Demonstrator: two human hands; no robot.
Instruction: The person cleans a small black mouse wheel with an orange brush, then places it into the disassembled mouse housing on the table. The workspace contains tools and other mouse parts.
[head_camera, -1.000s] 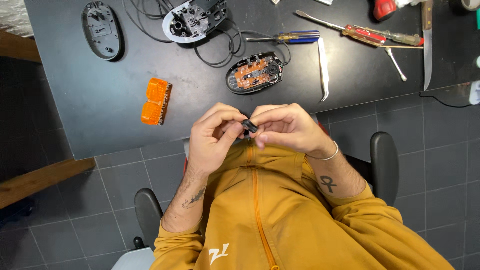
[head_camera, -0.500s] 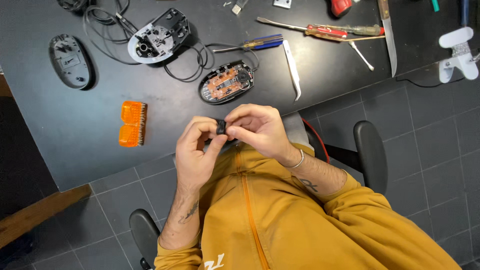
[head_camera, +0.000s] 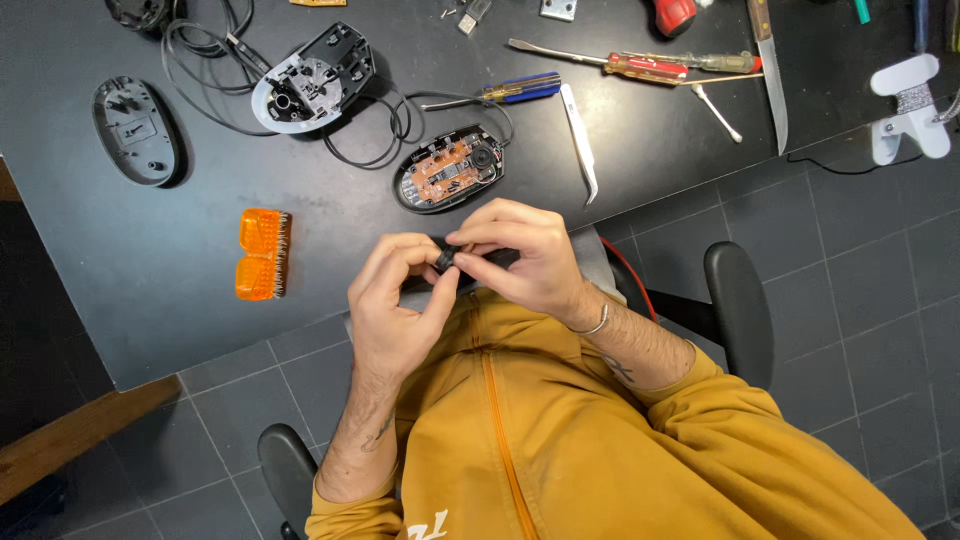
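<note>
My left hand (head_camera: 395, 300) and my right hand (head_camera: 525, 255) meet close to my chest, just off the near edge of the black table (head_camera: 120, 300). Between their fingertips they pinch a small black part (head_camera: 447, 260), mostly hidden by the fingers. Just beyond the hands lies an opened computer mouse base (head_camera: 450, 170) with an orange circuit board showing. My right wrist wears a thin metal bracelet.
On the table lie an orange bit holder (head_camera: 262, 254), a dark mouse shell (head_camera: 135, 130), a second opened mouse (head_camera: 312, 80) with coiled cable, white tweezers (head_camera: 580, 142), screwdrivers (head_camera: 520, 90), a knife (head_camera: 772, 70) and a white stand (head_camera: 908, 108). Chair armrests (head_camera: 740, 300) flank me.
The camera view has shifted slightly, so the table items sit a little lower and further left. Both hands stay together on the small black part, fingers working it.
</note>
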